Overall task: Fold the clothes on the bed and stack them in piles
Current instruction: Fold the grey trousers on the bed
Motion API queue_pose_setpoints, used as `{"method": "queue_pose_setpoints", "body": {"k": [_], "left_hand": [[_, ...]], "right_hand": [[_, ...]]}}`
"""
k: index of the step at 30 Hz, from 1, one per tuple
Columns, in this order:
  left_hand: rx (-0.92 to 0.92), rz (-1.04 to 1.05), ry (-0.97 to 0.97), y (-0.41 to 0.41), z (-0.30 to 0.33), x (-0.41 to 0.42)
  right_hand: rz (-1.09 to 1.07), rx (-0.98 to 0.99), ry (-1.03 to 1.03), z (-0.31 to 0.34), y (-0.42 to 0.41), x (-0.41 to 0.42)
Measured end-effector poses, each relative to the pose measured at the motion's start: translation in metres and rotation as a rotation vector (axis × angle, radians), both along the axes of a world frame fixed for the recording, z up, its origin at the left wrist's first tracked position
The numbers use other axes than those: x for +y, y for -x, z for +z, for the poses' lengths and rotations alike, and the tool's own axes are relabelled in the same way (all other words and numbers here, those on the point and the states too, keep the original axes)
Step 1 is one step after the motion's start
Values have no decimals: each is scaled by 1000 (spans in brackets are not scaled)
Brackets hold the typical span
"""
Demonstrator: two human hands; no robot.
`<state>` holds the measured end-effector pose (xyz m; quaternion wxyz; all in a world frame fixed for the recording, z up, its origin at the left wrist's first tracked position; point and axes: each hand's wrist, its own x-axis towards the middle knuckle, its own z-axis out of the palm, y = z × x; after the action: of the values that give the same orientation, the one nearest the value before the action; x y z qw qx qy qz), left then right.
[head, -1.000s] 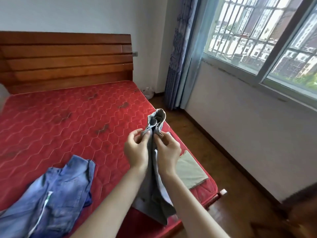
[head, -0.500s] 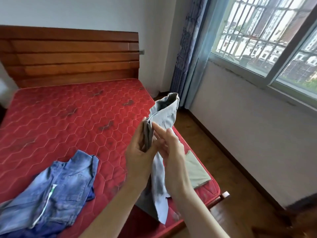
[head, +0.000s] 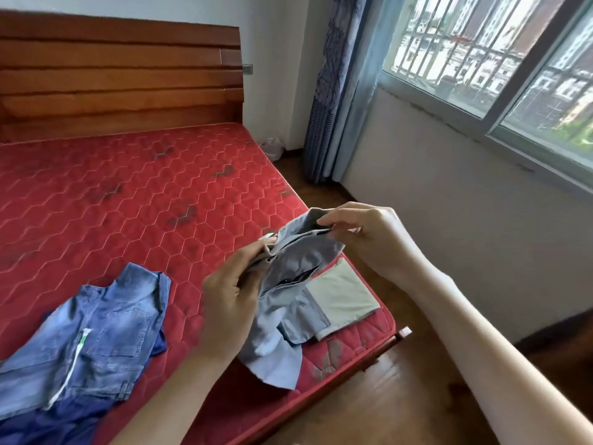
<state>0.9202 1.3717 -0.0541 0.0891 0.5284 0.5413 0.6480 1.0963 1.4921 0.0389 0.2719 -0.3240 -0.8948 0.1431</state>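
Observation:
A light grey-blue garment point(head: 288, 303) hangs between both hands above the bed's near right corner. My left hand point(head: 231, 300) grips its bunched edge on the left side. My right hand point(head: 369, 236) pinches the upper edge at the top right, holding the cloth spread open. The lower part of the garment droops onto the red mattress point(head: 128, 203). A folded pale green-grey piece point(head: 343, 293) lies flat on the mattress corner, partly under the hanging cloth. Crumpled blue denim clothes point(head: 90, 342) lie at the lower left of the bed.
A wooden headboard point(head: 118, 75) stands at the back. Blue curtains point(head: 340, 91) hang beside a barred window point(head: 497, 59) on the right wall. Wooden floor point(head: 385, 396) runs between bed and wall. A white bag point(head: 272, 146) sits on the floor near the corner.
My hands have moved apart, the right going up and to the right, which spreads the grey-blue garment that was held bunched upright between them. The view has shifted closer to the bed.

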Motion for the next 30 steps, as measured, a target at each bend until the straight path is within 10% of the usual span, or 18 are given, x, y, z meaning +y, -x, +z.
{"method": "queue_pose_setpoints", "body": {"k": [6,15,23,30], "left_hand": [[152,-104,-44,-7,0,-3],[137,-86,-31,-11,5,-5],[-129,23,8,-1,31,14],[-105,29,-390,48,182,59]], "right_hand": [[97,-175,237,2,-15,11],[28,-537,-130,-10,-18,5],[-105,-299,-302,6,-2,6],[-49,258,-758,159,32,19]]}}
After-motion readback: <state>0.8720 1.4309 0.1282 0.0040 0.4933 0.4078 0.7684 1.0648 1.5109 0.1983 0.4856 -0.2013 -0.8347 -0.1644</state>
